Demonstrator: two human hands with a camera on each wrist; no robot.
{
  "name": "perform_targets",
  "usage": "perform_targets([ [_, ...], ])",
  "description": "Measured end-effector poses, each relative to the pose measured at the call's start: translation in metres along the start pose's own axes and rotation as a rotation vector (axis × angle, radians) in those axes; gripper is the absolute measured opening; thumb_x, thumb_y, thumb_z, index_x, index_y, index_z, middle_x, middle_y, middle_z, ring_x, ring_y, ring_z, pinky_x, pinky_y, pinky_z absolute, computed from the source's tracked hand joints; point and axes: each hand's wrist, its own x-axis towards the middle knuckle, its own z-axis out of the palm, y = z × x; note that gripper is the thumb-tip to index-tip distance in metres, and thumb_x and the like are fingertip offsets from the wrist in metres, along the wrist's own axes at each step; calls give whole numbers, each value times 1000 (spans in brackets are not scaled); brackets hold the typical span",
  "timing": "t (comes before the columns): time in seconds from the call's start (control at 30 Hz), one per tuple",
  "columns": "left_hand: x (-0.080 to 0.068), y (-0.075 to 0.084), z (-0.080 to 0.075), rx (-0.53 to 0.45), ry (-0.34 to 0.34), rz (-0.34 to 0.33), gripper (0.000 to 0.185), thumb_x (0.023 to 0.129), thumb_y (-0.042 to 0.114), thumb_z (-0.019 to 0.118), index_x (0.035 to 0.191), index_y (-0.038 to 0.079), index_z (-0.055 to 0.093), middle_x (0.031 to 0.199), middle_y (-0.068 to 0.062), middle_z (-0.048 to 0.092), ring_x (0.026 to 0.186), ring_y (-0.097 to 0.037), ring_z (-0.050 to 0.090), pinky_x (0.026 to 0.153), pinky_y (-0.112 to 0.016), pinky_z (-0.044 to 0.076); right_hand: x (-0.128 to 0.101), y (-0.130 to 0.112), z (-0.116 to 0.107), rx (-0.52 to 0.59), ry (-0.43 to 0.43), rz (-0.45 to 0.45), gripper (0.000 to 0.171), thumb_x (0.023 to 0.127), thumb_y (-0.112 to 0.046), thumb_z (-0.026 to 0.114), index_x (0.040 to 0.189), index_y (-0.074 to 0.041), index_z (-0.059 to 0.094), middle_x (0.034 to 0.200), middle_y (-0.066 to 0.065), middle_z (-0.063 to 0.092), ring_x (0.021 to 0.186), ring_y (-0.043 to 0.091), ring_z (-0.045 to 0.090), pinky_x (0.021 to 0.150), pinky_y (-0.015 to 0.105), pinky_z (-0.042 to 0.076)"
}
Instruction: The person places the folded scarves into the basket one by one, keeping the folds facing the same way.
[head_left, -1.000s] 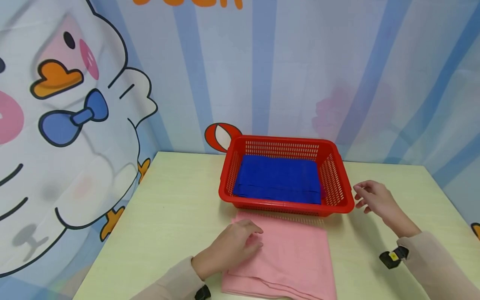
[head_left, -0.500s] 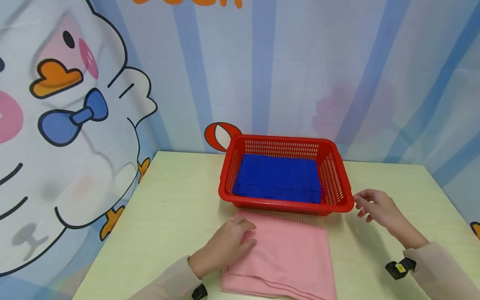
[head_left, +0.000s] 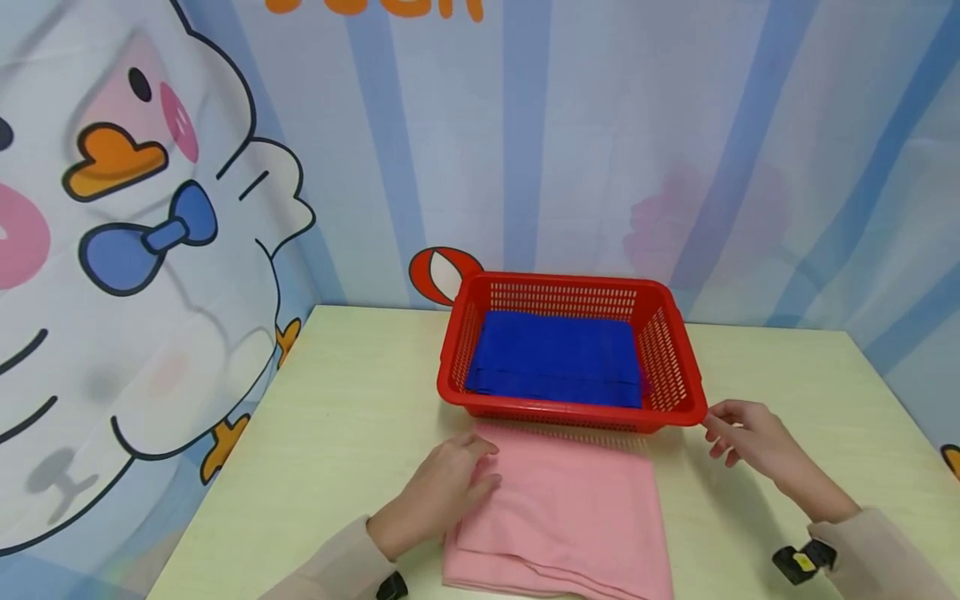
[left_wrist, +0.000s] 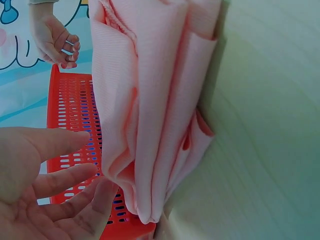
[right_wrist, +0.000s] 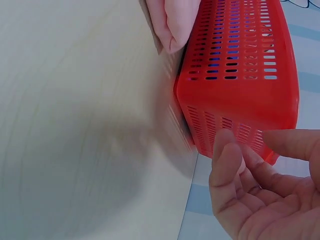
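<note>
A pink folded cloth (head_left: 562, 508) lies on the table in front of a red plastic basket (head_left: 573, 412). My left hand (head_left: 442, 487) hovers over the cloth's left edge, thumb and fingers apart. In the left wrist view the same hand (left_wrist: 55, 185) is beside the layered folds of the cloth (left_wrist: 155, 100), with nothing between its fingers. At the basket's front right corner is my right hand (head_left: 750, 437), its fingers loosely bent. The right wrist view has these fingers (right_wrist: 227, 175) right by the basket's slotted end wall (right_wrist: 230, 107), holding nothing.
Inside the basket lies a folded blue cloth (head_left: 555, 358). The pale wooden table (head_left: 360, 400) reaches back to a wall sheet (head_left: 585, 142) printed with a cartoon duck and blue stripes. Both sleeves carry black wrist devices (head_left: 802, 560).
My left hand has drawn back a little to the left across the pink cloth. My right hand has shifted slightly nearer, down along the basket's right corner. Basket and cloths stay put.
</note>
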Motion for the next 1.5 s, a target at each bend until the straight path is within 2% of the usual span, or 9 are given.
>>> perform_targets([
  [0.27, -2, -7, -2, 19, 29, -25, 28, 88, 18, 78, 109, 1, 70, 108, -10, 66, 96, -22, 64, 84, -39, 55, -5, -4, 6, 33, -45, 31, 30, 104, -11, 52, 108, 18, 57, 82, 12, 62, 67, 23, 64, 58, 33, 57],
  [0.47, -4, -10, -5, 39, 45, -55, 29, 86, 19, 79, 107, 1, 71, 104, -9, 65, 90, -21, 64, 78, -38, 56, -9, -5, 14, 47, -88, 49, 30, 103, -14, 56, 107, 15, 60, 81, 11, 60, 65, 25, 64, 56, 34, 57],
  [0.6, -5, -11, -6, 57, 46, -76, 29, 85, 19, 80, 106, 1, 72, 105, -10, 65, 92, -23, 65, 77, -39, 57, -12, -6, 17, 48, -125, 65, 30, 103, -15, 57, 106, 14, 61, 80, 10, 60, 64, 26, 64, 56, 35, 57],
  [0.83, -6, -16, -5, 83, 14, -124, 34, 85, 20, 81, 109, -1, 71, 105, -13, 65, 92, -25, 65, 75, -39, 57, -14, -5, 22, 68, -192, 74, 31, 103, -16, 57, 107, 14, 61, 77, 9, 61, 63, 26, 64, 56, 35, 57],
  [1.07, -11, -20, -3, 79, -25, -168, 45, 89, 31, 76, 117, -3, 66, 103, -15, 65, 87, -26, 63, 75, -41, 56, -20, 1, 29, 107, -264, 81, 35, 103, -22, 57, 104, 13, 63, 76, 8, 62, 63, 23, 64, 58, 36, 58],
  [1.5, -21, -26, -2, 38, -20, -189, 47, 90, 34, 75, 113, -5, 67, 96, -14, 67, 82, -24, 63, 73, -41, 54, -28, 8, 42, 148, -356, 121, 32, 102, -24, 57, 92, 6, 65, 71, 7, 63, 58, 17, 62, 56, 35, 58],
])
